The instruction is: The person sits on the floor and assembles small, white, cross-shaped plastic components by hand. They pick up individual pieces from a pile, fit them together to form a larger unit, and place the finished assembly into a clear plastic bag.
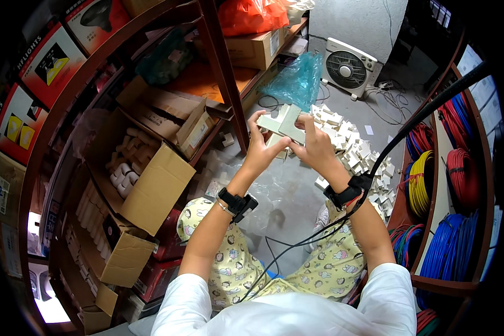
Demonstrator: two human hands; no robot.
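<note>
We are seeing a brown rack standing right of a heap of white pieces; an open carton is sitting well left of that heap, and a fan is standing beyond the heap. Our left hand and right hand are both gripping a pale fitting (roughly T-shaped from here), which we are holding up left of the heap.

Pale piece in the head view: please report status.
Left grip and right grip both on pale piece. Held above floor. Black cable near right wristband, clear of piece.
</note>
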